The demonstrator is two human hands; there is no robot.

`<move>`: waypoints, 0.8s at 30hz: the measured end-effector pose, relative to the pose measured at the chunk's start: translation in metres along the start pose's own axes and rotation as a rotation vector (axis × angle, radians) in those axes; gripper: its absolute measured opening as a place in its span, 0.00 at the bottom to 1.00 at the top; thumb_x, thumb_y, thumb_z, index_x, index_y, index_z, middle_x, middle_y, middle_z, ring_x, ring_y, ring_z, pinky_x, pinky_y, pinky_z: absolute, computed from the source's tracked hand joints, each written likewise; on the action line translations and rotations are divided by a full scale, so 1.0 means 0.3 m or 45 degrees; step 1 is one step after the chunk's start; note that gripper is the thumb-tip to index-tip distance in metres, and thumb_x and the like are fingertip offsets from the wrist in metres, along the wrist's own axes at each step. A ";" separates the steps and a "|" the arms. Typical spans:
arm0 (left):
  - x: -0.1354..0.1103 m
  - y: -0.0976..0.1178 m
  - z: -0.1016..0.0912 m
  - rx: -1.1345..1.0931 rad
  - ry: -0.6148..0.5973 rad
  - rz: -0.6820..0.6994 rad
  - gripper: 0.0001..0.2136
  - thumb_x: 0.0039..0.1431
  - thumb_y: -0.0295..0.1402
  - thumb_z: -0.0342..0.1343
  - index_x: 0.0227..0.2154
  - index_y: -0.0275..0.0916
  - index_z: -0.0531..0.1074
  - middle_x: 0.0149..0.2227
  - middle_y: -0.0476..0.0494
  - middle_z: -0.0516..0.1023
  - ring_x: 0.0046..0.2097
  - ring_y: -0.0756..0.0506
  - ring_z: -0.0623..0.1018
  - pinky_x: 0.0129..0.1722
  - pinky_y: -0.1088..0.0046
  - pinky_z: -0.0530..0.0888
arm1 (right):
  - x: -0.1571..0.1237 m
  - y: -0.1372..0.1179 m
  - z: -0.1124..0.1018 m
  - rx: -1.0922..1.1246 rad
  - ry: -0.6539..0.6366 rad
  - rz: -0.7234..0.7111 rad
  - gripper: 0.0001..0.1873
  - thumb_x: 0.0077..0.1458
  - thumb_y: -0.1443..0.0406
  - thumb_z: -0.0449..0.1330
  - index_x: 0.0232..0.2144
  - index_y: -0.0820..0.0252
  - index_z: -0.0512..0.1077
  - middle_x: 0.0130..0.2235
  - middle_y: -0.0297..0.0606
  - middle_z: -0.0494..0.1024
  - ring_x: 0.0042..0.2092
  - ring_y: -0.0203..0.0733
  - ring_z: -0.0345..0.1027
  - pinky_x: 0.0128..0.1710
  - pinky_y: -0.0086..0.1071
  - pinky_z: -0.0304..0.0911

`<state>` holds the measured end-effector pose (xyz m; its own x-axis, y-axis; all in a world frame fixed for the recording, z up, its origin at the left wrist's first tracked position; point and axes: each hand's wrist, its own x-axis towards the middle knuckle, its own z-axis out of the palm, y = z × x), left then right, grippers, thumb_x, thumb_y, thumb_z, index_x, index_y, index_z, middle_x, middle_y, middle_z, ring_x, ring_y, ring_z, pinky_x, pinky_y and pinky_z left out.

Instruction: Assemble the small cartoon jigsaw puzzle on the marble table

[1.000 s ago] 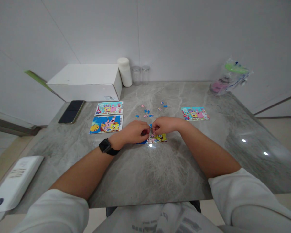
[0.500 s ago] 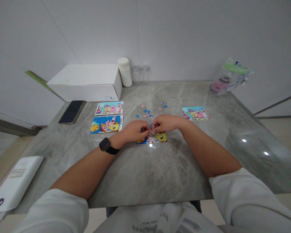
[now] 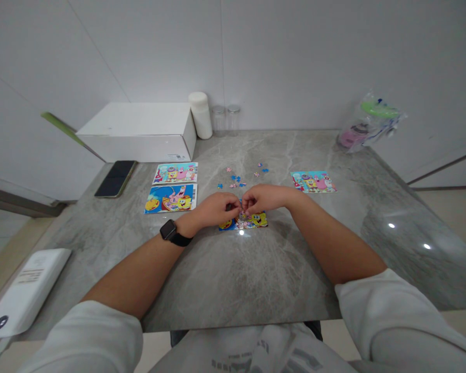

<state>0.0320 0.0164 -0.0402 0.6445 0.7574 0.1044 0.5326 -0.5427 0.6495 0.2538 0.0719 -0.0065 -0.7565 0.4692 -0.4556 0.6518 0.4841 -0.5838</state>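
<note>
My left hand (image 3: 216, 208), with a black watch on the wrist, and my right hand (image 3: 262, 197) meet fingertip to fingertip at the middle of the grey marble table (image 3: 256, 269). Both are closed in a pinch over the top edge of a small cartoon jigsaw puzzle (image 3: 245, 221) lying flat. What the fingers hold is too small to make out. Several loose blue and pink puzzle pieces (image 3: 236, 180) lie scattered just beyond the hands.
Two cartoon picture cards (image 3: 171, 197) lie at the left and one card (image 3: 312, 182) at the right. A phone (image 3: 114, 178), a white box (image 3: 140, 132), a white bottle (image 3: 200, 115), two clear jars (image 3: 225, 119), a plastic bag (image 3: 368, 122) and a white device (image 3: 21, 292) ring the table.
Both hands have shifted slightly away from me along the puzzle, staying pinched together. More of the puzzle's lower left corner shows now.
</note>
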 end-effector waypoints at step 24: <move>-0.001 -0.043 0.013 0.044 -0.149 0.023 0.12 0.65 0.39 0.57 0.35 0.39 0.84 0.32 0.47 0.84 0.32 0.49 0.77 0.33 0.74 0.67 | 0.016 -0.052 0.029 -0.192 -0.038 0.038 0.13 0.60 0.58 0.64 0.39 0.60 0.84 0.34 0.34 0.84 0.33 0.37 0.70 0.32 0.28 0.55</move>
<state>0.0271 0.0219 -0.0517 0.7127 0.7009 0.0264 0.5372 -0.5697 0.6219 0.2395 0.0600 -0.0055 -0.7366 0.4638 -0.4923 0.6728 0.5770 -0.4631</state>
